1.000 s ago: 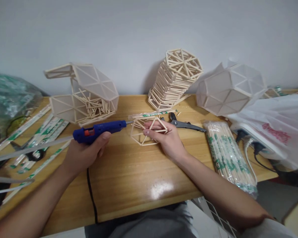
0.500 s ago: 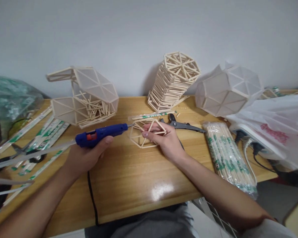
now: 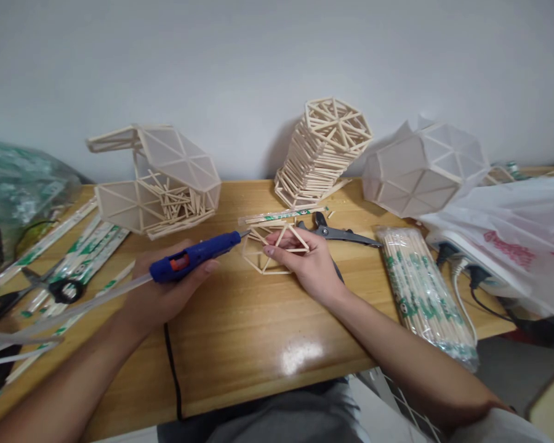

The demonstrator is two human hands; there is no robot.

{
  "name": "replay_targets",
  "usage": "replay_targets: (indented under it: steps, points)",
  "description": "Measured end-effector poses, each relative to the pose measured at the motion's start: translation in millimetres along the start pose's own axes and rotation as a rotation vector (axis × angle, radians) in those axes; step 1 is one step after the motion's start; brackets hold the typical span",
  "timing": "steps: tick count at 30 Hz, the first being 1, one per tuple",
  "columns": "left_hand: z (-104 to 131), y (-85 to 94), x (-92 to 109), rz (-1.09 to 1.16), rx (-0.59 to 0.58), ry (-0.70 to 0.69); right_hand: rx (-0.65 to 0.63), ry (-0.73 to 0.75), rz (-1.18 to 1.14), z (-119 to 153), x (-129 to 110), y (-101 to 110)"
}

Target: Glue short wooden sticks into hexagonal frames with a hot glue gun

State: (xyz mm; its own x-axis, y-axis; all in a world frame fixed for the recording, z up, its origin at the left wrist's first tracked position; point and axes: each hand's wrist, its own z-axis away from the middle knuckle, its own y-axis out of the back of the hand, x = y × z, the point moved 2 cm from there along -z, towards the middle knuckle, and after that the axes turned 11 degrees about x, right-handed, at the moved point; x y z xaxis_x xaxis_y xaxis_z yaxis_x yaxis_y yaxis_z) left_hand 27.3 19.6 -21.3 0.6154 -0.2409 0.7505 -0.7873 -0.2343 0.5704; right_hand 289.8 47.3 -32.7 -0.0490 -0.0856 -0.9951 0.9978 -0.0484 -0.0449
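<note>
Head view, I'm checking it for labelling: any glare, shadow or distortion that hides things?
Head view: a bright glare patch on the table near its front edge; soft shadow on the wall behind the stick stack; wide-angle bending at the edges; the glue gun and both hands stay sharp.

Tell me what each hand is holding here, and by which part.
The left hand grips the blue glue gun around its body. The right hand holds the stick frame on the table, fingers over its right side.
</note>
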Motion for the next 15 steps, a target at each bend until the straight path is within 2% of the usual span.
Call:
replay_targets:
  steps: [5,11,13,15]
  points:
    - [4.3,0.7,-5.1,-0.004,-0.019,-0.024,-0.001,0.011,0.007,1.8,1.6,-1.8]
    - [2.1,-0.4,7.8,-0.007,0.051,-0.177,-0.003,0.005,-0.024,6.3,0.1,-4.0]
    - [2.1,0.1,8.2,0.001,0.042,-0.155,-0.002,-0.004,-0.038,6.1,-0.9,-3.8]
    - [3.2,0.6,4.2,0.035,0.022,-0.060,-0.002,-0.024,-0.049,4.4,-1.1,-3.0]
